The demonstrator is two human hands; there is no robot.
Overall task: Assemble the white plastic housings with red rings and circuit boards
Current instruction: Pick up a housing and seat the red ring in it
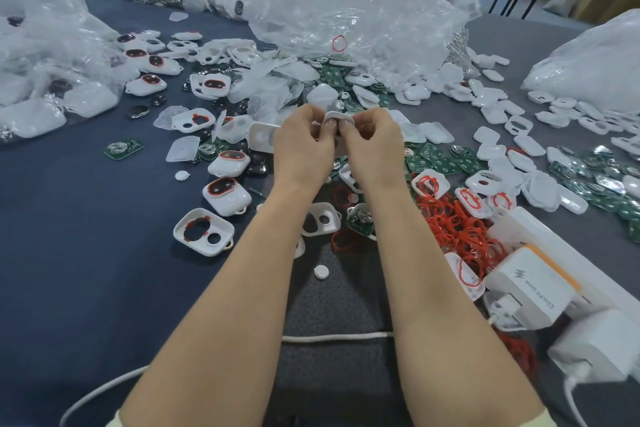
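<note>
Seen from the head camera, both arms reach out over the dark surface (86,218) and meet near the middle of the view. The left hand (300,149) and right hand (374,146) pinch one small white housing (338,117) between them. Both grips are closed on its rim, fingers curled in from either side, and it is lifted clear of the clutter below. What sits inside the shell I cannot tell; the fingertips cover it.

It looks like thin moulded plastic: very light, stiff enough to keep its shape, smooth and a little slippery. I judge it is best held by the outer edges, as it is here, with the openings left free. Squeezing across the middle could flex it or pop a seated part loose.

At four o'clock from the hands lies a heap of red rings (457,229). They are soft, floppy and tangled together, so they will probably need teasing out one at a time. At three o'clock, green circuit boards (433,159) are scattered among loose white shells. They are rigid and flat and are better lifted by their edges.

At eight o'clock sit finished cases (227,196) with red showing round the windows. At twelve o'clock a crumpled clear bag (346,3) rises behind everything.
</note>
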